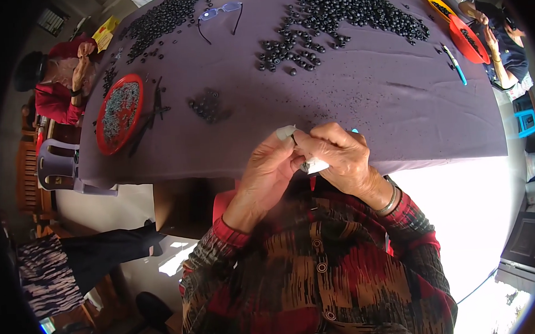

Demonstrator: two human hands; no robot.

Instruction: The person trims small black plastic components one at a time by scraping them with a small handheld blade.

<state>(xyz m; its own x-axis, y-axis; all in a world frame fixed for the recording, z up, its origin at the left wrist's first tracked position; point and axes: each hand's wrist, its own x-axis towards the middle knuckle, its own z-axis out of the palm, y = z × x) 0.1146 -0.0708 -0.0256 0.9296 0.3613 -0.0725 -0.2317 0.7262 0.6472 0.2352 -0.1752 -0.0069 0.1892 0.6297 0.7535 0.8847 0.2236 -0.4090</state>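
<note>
Over the table's near edge my two hands meet, fingers bent in a pinch. My left hand (269, 167) has a pale wrap (286, 132) round a fingertip. A tiny dark thing shows where the fingertips touch; its kind I cannot make out. My right hand (342, 161) is closed, with a white patch (316, 165) under its fingers, perhaps tape or tissue. A blue tip (355, 131) pokes out behind that hand; the rest of it is hidden. Beyond my left hand sits a small cluster of black beads (205, 105). Dark crumbs (351, 103) are scattered past my right hand.
A purple cloth (243, 150) covers the table. Large heaps of black beads (347, 11) lie farther back, near eyeglasses (220, 12). At left are a red plate (103, 138) of greyish bits and black pliers (157, 106). A blue-and-white pen-like tool (455, 66) lies right. People sit at both sides.
</note>
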